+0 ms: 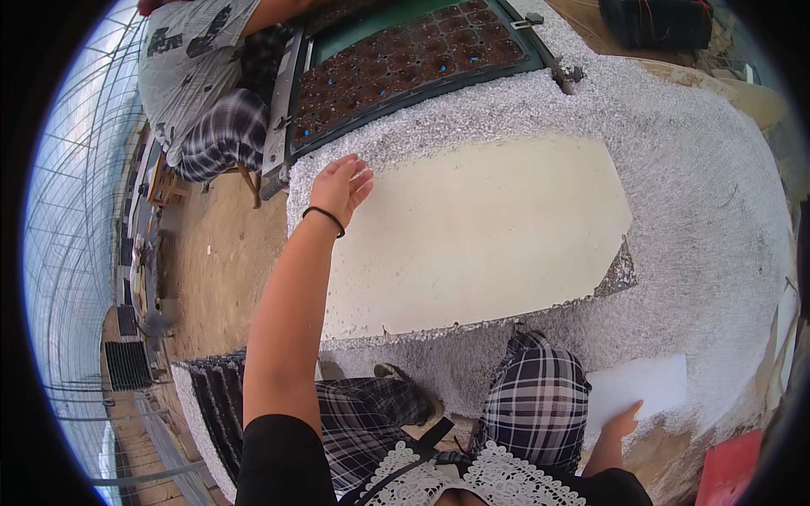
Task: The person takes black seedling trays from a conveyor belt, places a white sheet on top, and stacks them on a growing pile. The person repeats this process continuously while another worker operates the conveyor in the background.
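My left hand [345,188], with a black band at the wrist, reaches over the left edge of a cream-coloured board [481,221]. Its fingers are loosely curled and apart, with nothing in them; whether they touch the board, I cannot tell. Low on the right, my right hand [623,422] grips the edge of a flat white sheet [652,382], which rests close to the heaped white granules [702,221], likely perlite. Beyond the cream board lies a black cell tray [411,60] filled with dark brown growing medium, with scattered white grains and small blue bits on it.
Metal-edged framing [278,120] borders the tray. Another person in plaid trousers [221,136] sits at the far left. Stacked black trays [215,411] stand by my left knee. A red object [728,468] lies at lower right, and a dark box [655,25] stands at upper right.
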Tool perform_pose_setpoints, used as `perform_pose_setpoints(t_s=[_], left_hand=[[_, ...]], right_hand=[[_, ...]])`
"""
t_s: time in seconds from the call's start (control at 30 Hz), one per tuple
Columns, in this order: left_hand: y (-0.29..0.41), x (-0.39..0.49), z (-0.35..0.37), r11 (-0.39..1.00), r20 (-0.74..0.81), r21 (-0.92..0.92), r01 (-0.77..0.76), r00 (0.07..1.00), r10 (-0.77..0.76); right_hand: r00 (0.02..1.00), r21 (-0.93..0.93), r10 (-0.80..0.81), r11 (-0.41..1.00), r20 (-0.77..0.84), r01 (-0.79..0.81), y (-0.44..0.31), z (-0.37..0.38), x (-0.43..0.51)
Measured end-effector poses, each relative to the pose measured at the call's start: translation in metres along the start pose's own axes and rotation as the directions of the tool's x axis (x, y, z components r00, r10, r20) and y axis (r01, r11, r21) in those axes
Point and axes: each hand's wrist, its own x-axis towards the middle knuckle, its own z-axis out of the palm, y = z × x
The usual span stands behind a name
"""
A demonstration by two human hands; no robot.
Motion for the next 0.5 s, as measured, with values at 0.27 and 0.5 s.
perform_pose_setpoints(t_s=[0.27,0.5], left_hand=[[0.002,0.104,0.076,0.847,0.149,-0.504,0.168,0.983,-0.106],[0.007,0.101,0.071,0.834,-0.039,-0.545,0.09,0.99,-0.132]], right_hand=[[0.896,0.458,-0.188,0.889,0.403,-0.019,-0.134,0.206,0.076],[0.861,0.492,-0.255,0.87,0.44,0.006,-0.169,0.18,0.047]])
